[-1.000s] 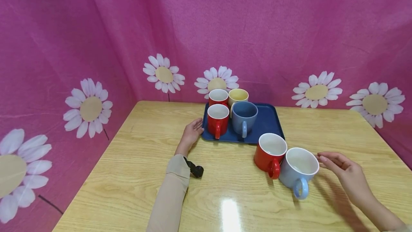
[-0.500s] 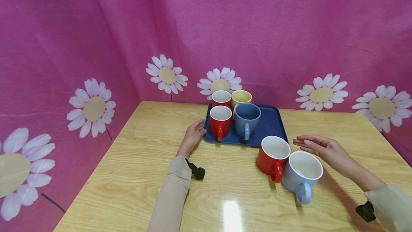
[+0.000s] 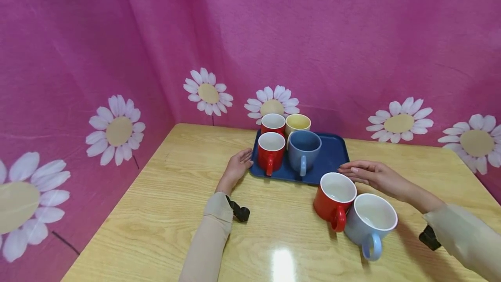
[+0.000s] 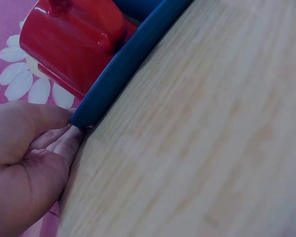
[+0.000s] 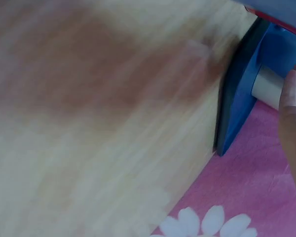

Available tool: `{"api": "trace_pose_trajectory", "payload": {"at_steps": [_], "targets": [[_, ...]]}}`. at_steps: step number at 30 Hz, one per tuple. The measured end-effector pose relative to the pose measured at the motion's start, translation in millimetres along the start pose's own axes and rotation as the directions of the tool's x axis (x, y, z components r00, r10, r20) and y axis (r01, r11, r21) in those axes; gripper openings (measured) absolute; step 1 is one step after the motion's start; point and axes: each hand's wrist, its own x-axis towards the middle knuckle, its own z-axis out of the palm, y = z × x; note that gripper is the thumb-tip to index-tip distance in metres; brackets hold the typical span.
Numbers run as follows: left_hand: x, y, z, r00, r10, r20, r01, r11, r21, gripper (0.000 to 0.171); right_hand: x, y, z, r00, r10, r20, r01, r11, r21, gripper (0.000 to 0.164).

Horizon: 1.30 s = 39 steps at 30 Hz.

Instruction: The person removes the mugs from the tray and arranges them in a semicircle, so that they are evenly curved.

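Note:
A dark blue tray (image 3: 332,156) bears two red mugs (image 3: 272,151) with white insides, a yellow mug (image 3: 298,122) and a greyish-blue mug (image 3: 304,148). My left hand (image 3: 235,166) lies on the table at the tray's left edge, fingers touching its rim (image 4: 101,96) in the left wrist view. At the tray's right front corner hovers my right hand (image 3: 375,179), its fingers fairly straight and holding nothing; whether the fingertips touch the tray is unclear. Just nearer than that hand, a third red mug (image 3: 332,201) and a light blue mug (image 3: 369,221) stand side by side, handles toward me.
The wooden table (image 3: 164,212) ends at the back and left against a pink curtain (image 3: 313,47) printed with white daisies. The red mug off the tray stands close to the tray's front edge. Black wrist devices (image 3: 239,212) show at both cuffs.
My right hand has left the side of the light blue mug and moved forward and left, over behind it, to the tray's right side. The left hand stays at the tray; the mugs keep their places.

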Motion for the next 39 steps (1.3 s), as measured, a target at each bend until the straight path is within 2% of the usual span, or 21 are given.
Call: {"api": "trace_pose_trajectory", "payload": {"at_steps": [6,12,16,19,27,31,36,39], "targets": [[1.5,-0.8,-2.3,1.000,-0.013,-0.001,0.013,1.000,0.023,0.051,24.3,1.4,-5.8,0.998,0.020,0.052,-0.018,0.999,-0.046,0.042],[3.6,-1.3,-2.1,0.999,-0.040,0.013,0.039,0.999,0.032,0.051,39.2,6.1,-8.0,0.994,-0.018,0.108,0.021,0.999,-0.029,0.040],[3.7,0.7,-2.0,0.999,-0.044,0.017,0.043,0.998,0.037,0.051,48.2,5.2,-6.5,0.991,-0.013,0.135,0.019,0.999,-0.042,0.039],[3.7,0.5,-2.3,0.999,-0.039,0.016,0.038,0.998,0.041,0.051,57.4,2.4,-3.9,0.983,-0.003,0.185,0.009,1.000,-0.030,0.040],[2.4,-6.1,-3.1,0.998,-0.064,0.002,0.064,0.997,0.035,0.052,83.7,-3.3,6.1,0.940,0.060,0.337,-0.046,0.998,-0.051,0.044],[3.1,-9.3,-3.2,0.999,-0.045,0.009,0.045,0.998,0.032,0.051,93.4,-2.4,11.8,0.915,0.077,0.396,-0.093,0.995,0.021,0.044],[4.2,-8.0,-3.1,0.999,-0.031,0.015,0.031,0.999,0.018,0.051,103.0,-1.1,16.3,0.893,0.036,0.448,-0.095,0.989,0.112,0.043],[3.7,-5.7,-3.1,0.999,-0.041,0.011,0.041,0.999,0.019,0.051,106.9,-1.6,17.1,0.866,-0.005,0.501,-0.086,0.984,0.159,0.042]]}}
